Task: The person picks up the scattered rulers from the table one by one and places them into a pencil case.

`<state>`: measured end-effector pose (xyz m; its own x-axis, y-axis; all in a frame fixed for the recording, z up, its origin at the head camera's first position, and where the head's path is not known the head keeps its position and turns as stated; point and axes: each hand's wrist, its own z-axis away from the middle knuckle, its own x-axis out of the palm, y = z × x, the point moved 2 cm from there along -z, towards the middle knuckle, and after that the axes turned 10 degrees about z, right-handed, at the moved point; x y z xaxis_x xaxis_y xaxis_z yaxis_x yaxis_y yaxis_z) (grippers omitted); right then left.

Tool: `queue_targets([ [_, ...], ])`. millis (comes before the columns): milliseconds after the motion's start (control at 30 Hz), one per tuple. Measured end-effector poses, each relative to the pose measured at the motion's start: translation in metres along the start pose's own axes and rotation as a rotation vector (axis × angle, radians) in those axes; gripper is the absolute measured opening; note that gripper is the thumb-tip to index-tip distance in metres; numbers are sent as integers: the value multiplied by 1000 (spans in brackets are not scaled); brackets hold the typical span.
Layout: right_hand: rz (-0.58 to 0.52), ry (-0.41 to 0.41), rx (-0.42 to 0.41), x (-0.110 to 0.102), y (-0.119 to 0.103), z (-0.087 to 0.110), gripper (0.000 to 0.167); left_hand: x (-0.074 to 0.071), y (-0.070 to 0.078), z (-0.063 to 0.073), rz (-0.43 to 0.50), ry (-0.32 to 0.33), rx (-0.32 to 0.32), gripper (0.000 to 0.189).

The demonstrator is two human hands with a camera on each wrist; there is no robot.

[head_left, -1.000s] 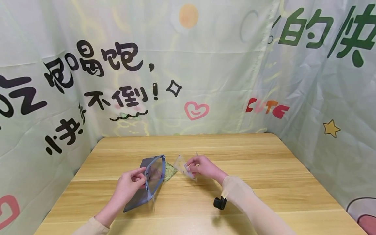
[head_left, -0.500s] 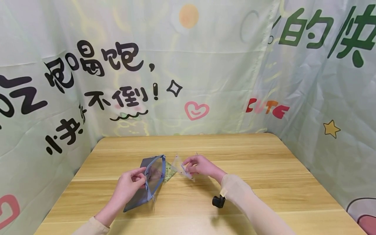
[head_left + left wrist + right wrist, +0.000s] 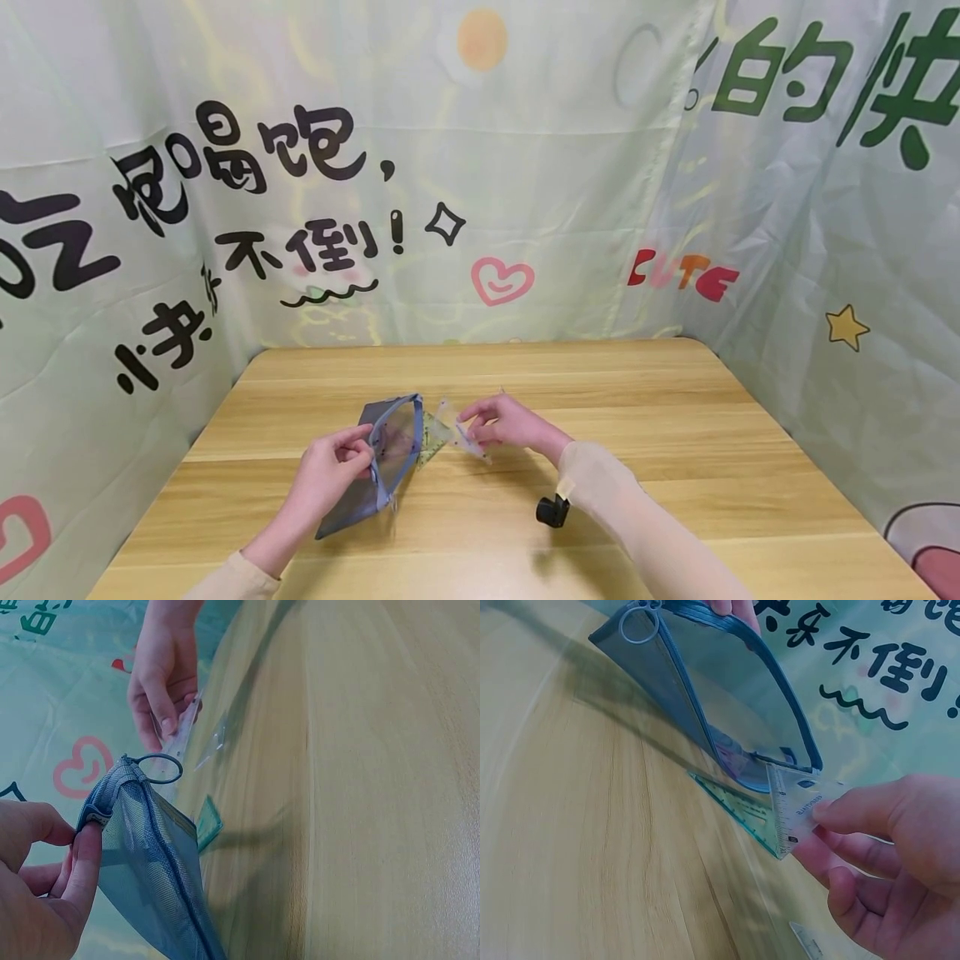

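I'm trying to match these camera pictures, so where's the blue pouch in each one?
Head: the blue pouch is below and left of center.
Left wrist: left of center, reaching the bottom edge.
Right wrist: mostly upper half, reaching the top edge.
Shared landmark: the clear ruler pinched in the right hand.

One light-brown wood-grain table (image 3: 637,400), far corners rounded. Creased pale green fabric hangings (image 3: 558,187) enclose three sides, bearing black Chinese characters (image 3: 238,237), pink heart (image 3: 501,288), yellow star (image 3: 846,328).
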<state>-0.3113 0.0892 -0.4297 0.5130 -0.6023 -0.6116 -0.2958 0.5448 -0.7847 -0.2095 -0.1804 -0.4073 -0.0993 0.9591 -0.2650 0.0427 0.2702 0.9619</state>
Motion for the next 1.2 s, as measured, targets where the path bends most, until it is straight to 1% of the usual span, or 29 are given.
queue_targets([
  [200,-3,-16,-25,2,-4,-2,31,0,0,0,5,-3,-4,43],
  [433,-22,-28,-10,7,-6,-7,33,0,0,0,6,-3,-2,42],
  [633,-20,-30,-6,10,-13,-11,36,0,0,0,0,-3,-1,43],
  [867,-24,-24,16,14,-19,-11,33,0,1,0,3,-3,-1,43],
  [1200,-46,-39,14,20,-17,-16,33,1,2,1,3,-7,-2,43],
])
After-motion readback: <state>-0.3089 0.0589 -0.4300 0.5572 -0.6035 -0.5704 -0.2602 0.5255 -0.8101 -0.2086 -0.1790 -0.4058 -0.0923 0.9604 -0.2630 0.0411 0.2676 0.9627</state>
